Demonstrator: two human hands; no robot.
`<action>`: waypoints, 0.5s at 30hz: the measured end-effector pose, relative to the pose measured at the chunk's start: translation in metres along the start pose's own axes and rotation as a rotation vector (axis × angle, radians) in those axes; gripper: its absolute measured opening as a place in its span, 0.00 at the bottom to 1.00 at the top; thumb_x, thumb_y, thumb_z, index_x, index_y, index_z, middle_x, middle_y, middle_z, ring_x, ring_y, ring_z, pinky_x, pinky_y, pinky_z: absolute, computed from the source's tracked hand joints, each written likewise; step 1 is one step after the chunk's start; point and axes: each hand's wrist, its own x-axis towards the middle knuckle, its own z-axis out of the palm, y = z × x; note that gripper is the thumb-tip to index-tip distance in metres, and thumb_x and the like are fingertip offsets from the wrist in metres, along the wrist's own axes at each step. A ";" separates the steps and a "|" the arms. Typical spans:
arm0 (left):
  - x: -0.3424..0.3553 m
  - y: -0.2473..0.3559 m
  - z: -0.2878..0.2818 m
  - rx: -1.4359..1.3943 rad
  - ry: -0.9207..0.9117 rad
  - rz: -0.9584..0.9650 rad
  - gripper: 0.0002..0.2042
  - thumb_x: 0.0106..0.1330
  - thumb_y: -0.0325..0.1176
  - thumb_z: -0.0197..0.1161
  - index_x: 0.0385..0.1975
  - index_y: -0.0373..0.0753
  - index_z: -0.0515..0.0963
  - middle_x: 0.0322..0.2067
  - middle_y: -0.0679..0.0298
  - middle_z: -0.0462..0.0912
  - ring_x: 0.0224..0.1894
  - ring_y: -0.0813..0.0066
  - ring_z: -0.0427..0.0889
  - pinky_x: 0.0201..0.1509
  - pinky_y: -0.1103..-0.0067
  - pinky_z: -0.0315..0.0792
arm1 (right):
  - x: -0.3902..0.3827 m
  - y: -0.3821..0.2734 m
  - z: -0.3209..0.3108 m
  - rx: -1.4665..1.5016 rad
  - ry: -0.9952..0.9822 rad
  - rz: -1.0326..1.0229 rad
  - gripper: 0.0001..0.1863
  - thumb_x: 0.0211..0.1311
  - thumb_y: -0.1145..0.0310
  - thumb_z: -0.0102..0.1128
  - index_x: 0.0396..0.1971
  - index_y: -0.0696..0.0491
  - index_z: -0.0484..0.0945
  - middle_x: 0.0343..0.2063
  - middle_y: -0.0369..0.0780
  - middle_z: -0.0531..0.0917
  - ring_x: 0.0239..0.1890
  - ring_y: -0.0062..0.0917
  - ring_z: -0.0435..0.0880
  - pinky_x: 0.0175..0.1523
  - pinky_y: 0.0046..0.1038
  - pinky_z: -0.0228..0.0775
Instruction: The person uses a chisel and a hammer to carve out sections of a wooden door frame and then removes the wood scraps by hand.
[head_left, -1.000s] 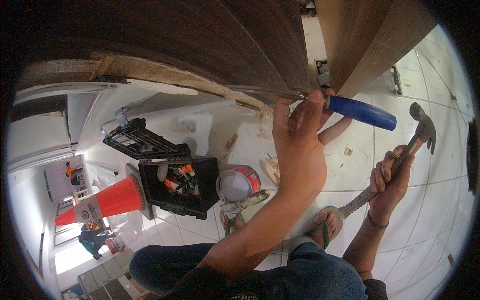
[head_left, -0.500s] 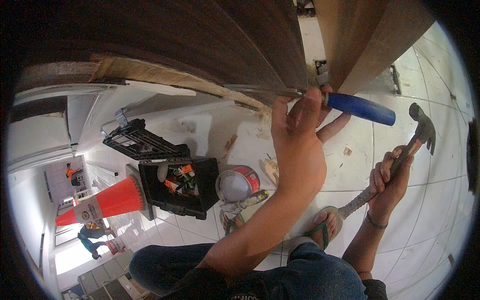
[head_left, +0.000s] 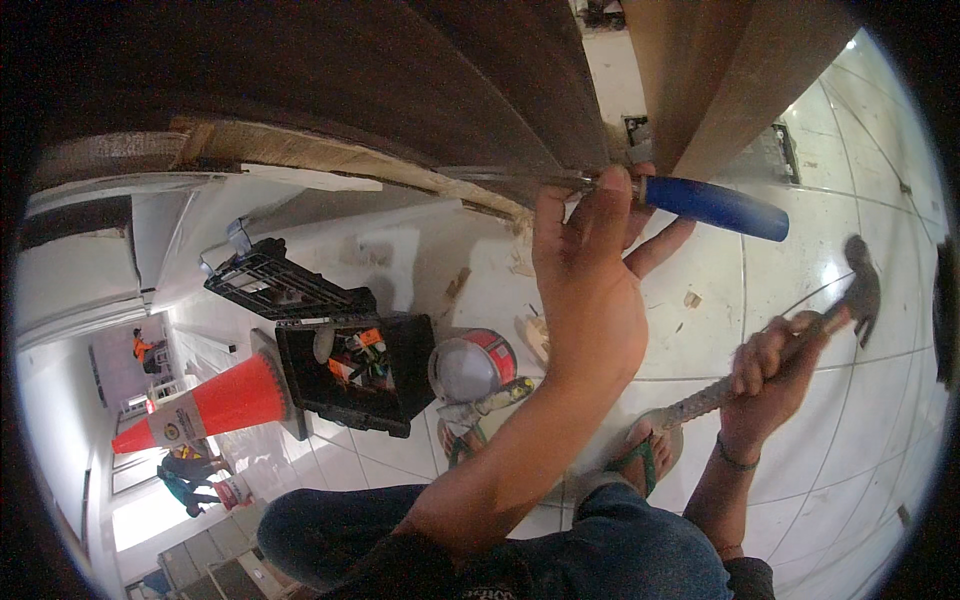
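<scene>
My left hand is wrapped round a chisel near the inner end of its blue handle, thumb on top. The chisel's thin metal blade points left along the edge of a dark brown wooden panel; its tip is hard to make out. Off to the right, my right hand grips a claw hammer by its shaft, close under the head. The hammer head is slightly blurred and stands apart from the chisel's handle end. A rough, pale wooden strip runs along the panel's edge.
A lighter wooden board stands at the top right. Left of my feet are a round can, an opened black toolbox holding tools, and an orange cone. Wood scraps lie on white tiles. Two people work in the far left background.
My right hand and the hammer have dropped a little, and the hammer head is farther from the chisel handle. My left hand and the chisel have shifted only slightly left.
</scene>
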 end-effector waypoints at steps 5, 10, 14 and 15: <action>-0.002 -0.003 -0.004 0.034 0.011 0.012 0.14 0.66 0.35 0.63 0.48 0.41 0.70 0.44 0.59 0.79 0.47 0.65 0.81 0.48 0.63 0.83 | -0.006 0.000 0.009 -0.428 0.124 0.159 0.17 0.74 0.49 0.41 0.39 0.48 0.68 0.15 0.29 0.65 0.09 0.09 0.54 0.10 0.15 0.43; -0.004 -0.002 0.004 0.001 -0.015 0.014 0.15 0.66 0.35 0.64 0.47 0.41 0.70 0.43 0.60 0.80 0.47 0.65 0.81 0.48 0.63 0.83 | -0.004 -0.001 -0.001 -0.185 0.175 0.184 0.17 0.74 0.49 0.42 0.39 0.49 0.68 0.18 0.30 0.67 0.10 0.08 0.54 0.10 0.14 0.43; -0.004 -0.006 -0.001 0.008 0.032 0.020 0.14 0.66 0.34 0.64 0.47 0.41 0.69 0.44 0.59 0.80 0.48 0.64 0.81 0.48 0.63 0.83 | -0.002 -0.006 0.001 -0.279 0.081 0.166 0.16 0.75 0.50 0.40 0.39 0.48 0.67 0.17 0.29 0.65 0.10 0.09 0.53 0.11 0.15 0.44; -0.005 -0.005 0.002 0.003 0.025 0.018 0.14 0.67 0.35 0.63 0.46 0.40 0.68 0.43 0.58 0.79 0.47 0.66 0.81 0.48 0.64 0.83 | -0.002 -0.010 0.006 -0.233 0.055 0.107 0.17 0.75 0.50 0.41 0.39 0.49 0.67 0.17 0.28 0.64 0.10 0.09 0.53 0.11 0.15 0.45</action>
